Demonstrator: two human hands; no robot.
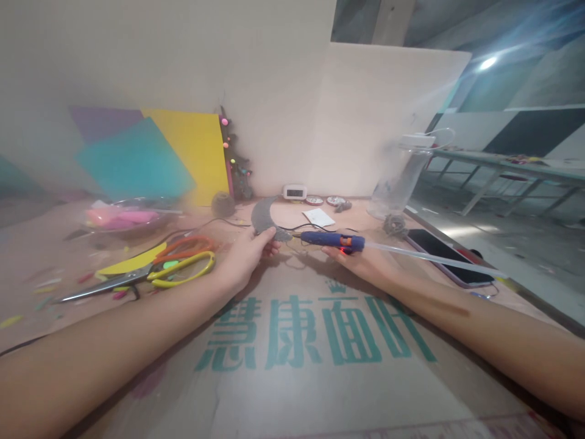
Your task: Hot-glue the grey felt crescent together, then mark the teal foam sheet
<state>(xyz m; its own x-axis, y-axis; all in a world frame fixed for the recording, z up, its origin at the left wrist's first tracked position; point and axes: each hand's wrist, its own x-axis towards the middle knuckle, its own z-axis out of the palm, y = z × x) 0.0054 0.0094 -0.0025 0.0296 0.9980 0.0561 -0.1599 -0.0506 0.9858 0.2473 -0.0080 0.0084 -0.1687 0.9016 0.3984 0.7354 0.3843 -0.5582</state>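
Left hand (250,251) has fingers pinched on a gray moon (261,214), pretty much 12 o'clock; right hand (354,259) is curled round a glue gun (322,239) at the moon's 4. Scissors (137,275) chilling around 9.

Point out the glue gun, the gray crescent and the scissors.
Glue gun (320,239): head view, on the blue barrel.
Gray crescent (261,214): head view, on the broad curved part above the fingers.
Scissors (138,276): head view, on the metal blades near the handles.

left fingers (267,236) pinching grey crescent (262,214), right fingers (333,252) holding blue glue gun (325,239), scissors (142,273) to the left
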